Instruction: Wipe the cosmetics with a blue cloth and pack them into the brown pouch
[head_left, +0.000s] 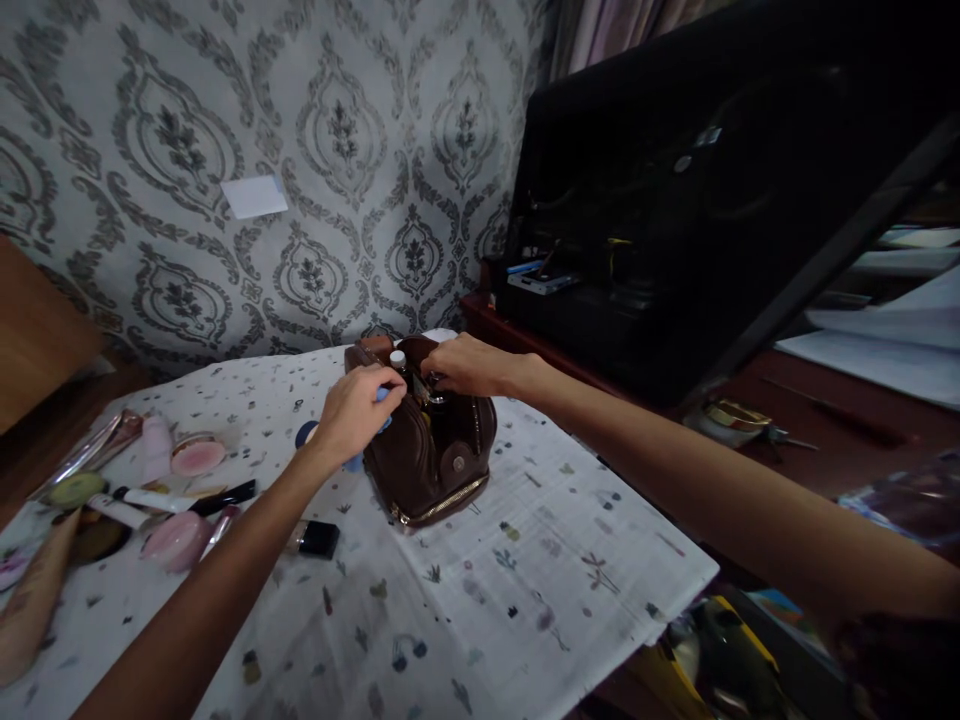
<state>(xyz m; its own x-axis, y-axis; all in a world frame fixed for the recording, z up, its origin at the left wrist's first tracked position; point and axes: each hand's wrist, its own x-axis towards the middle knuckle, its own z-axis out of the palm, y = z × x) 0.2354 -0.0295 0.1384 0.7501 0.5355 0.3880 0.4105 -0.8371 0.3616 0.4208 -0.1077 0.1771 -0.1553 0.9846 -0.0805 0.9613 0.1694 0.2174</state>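
A brown leather bag (405, 460) stands unzipped on the patterned cloth, its mouth gaping and a gold zipper along its lower edge. My left hand (358, 408) is closed at the bag's left rim, with a small light-blue thing (384, 394) at its fingertips; its kind is unclear. Inside the opening, a bottle with a white cap (397, 358) pokes up between my hands. My right hand (469, 364) reaches over the far right rim, fingers curled down into the bag; what they grip is hidden. More blue things, partly covered, lie behind my left wrist.
Makeup lies at the left: a pink round jar (177, 540), a blush compact (198, 454), brushes and tubes. A black-capped bottle (318, 539) lies by my left forearm. A large black screen (675, 200) leans at the right, beside papers (877, 345). Patterned wallpaper is behind.
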